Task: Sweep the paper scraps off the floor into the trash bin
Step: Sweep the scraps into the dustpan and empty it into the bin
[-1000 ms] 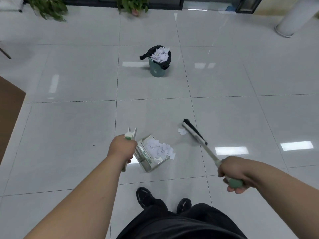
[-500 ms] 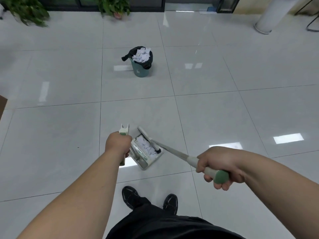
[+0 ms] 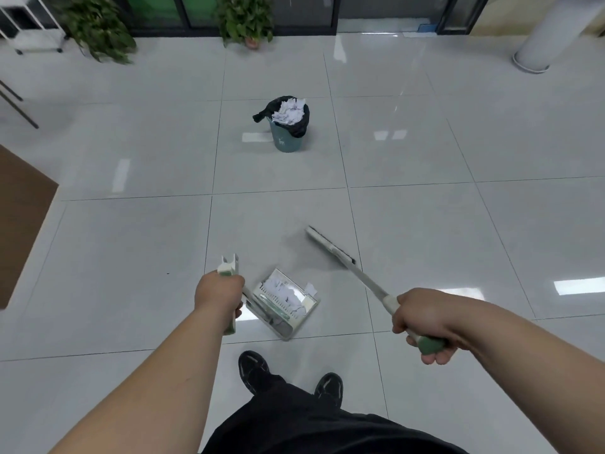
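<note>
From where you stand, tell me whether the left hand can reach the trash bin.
Probably not. The left hand grips the dustpan handle near the shoes, while the trash bin stands far ahead, beyond the arm's stretch. Only bare floor lies between, so stepping forward should do it.

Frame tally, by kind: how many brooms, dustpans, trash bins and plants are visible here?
Broom: 1
Dustpan: 1
Trash bin: 1
Plants: 2
Total: 5
</note>
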Demonstrator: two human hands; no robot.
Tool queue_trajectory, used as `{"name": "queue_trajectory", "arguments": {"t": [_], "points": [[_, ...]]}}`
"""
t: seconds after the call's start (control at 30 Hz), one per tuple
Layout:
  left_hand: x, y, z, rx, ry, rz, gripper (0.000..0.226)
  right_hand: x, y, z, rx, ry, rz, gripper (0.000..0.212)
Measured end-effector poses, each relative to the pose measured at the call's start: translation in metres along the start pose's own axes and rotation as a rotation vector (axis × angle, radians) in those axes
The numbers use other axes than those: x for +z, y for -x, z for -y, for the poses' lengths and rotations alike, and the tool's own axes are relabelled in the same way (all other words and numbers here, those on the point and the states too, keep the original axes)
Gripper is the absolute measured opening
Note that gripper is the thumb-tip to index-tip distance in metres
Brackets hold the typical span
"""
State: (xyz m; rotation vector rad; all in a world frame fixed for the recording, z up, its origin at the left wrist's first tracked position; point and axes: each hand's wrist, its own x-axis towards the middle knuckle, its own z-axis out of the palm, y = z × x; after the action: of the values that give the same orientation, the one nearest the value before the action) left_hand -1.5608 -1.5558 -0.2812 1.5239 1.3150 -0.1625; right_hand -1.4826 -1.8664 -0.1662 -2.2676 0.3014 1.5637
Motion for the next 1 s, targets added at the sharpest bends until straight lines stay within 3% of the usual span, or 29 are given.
{"name": "queue_trajectory", "arguments": {"t": [0.13,0.37,0.7,0.87,1.0], "points": [[0.012,0.005,0.001,0.013,0.004,-0.01,0.012,0.034,-0.014,-0.001,0.022,0.113,0.072,0.024],[0.009,0.005,0.002,0.032,0.014,-0.023,0.012,0.021,0.014,0.024,0.022,-0.03,0.217,0.022],[-0.007,0.03,0.017,0.054,0.028,0.007,0.009,-0.035,0.053,0.031,-0.134,-0.067,0.119,0.048],[-0.032,0.033,0.006,0.028,0.122,-0.065,0.007,-0.05,0.062,0.03,-0.178,-0.097,0.063,0.042],[-0.043,0.042,-0.015,0.043,0.168,-0.092,0.005,-0.059,0.062,0.041,-0.207,-0.171,0.025,0.022]]}}
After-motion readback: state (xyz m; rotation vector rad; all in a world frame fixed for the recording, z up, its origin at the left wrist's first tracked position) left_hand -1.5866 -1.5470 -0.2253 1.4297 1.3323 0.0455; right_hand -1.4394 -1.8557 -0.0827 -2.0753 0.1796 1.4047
